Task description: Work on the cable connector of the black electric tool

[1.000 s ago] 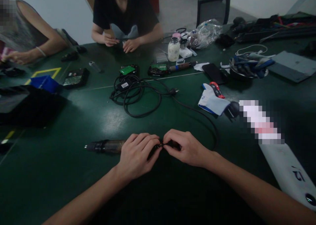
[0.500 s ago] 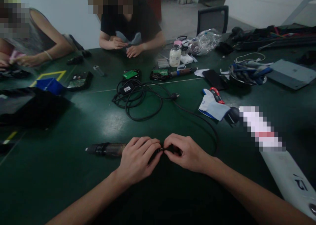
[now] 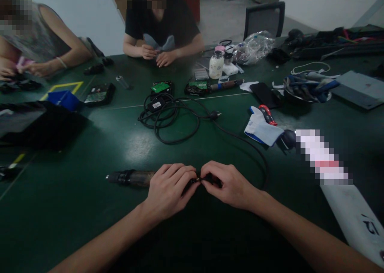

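Note:
My left hand is closed round the rear of a dark electric screwdriver, which lies level with its metal tip pointing left. Its back end is mostly covered by my fingers. Close beside it, my right hand pinches the black plug end of a cable between thumb and fingers. A small shiny bit of metal shows where the two hands meet, at the screwdriver's rear. Whether the plug is fully seated I cannot tell. The black cord curves round toward my right hand from the coil.
A power adapter sits among the coiled cord ahead. To the right lie a glove, red-handled pliers and a long white bar. Opened circuit-board housings stand farther back. Two people sit across the table.
The view has shifted slightly, so most things appear a little farther right. Both hands keep their hold at the screwdriver's rear, with barely any movement.

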A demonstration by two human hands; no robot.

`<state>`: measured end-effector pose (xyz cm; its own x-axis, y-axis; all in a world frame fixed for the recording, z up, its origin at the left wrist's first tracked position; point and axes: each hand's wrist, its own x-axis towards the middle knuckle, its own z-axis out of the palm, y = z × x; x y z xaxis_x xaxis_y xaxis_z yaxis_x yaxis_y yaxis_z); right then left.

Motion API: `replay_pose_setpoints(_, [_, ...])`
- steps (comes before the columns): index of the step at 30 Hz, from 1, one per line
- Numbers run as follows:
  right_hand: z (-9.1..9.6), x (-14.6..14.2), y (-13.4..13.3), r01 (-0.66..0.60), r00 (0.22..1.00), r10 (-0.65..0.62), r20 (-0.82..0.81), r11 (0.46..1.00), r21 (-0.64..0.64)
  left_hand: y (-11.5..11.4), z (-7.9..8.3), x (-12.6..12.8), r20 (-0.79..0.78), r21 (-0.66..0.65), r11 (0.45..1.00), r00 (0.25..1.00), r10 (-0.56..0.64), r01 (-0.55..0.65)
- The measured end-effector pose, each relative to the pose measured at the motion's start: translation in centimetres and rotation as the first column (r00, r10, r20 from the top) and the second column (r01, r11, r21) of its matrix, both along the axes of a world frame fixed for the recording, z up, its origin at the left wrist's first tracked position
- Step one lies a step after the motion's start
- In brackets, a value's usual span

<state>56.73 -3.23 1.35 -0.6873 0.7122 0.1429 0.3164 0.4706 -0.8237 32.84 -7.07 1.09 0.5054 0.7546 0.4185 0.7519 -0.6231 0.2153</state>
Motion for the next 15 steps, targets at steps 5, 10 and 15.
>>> replay_pose_setpoints(5, [0.15, -0.01, 0.02, -0.007, 1.000, 0.007, -0.007, 1.000, -0.016, -0.15, 0.42, -0.06, -0.013, -0.010, 0.999, 0.999, -0.037, 0.036])
replay_pose_setpoints(10, [-0.02, -0.02, 0.04, -0.001, 1.000, 0.002, 0.013, 1.000, -0.015, -0.18, 0.36, -0.20, -0.012, -0.013, 0.999, 0.999, -0.048, 0.048])
replay_pose_setpoints(15, [-0.17, -0.07, -0.06, 0.017, 1.000, -0.017, 0.008, 0.999, -0.031, -0.10, 0.06, -0.09, -0.017, 0.000, 1.000, 1.000, 0.000, 0.000])
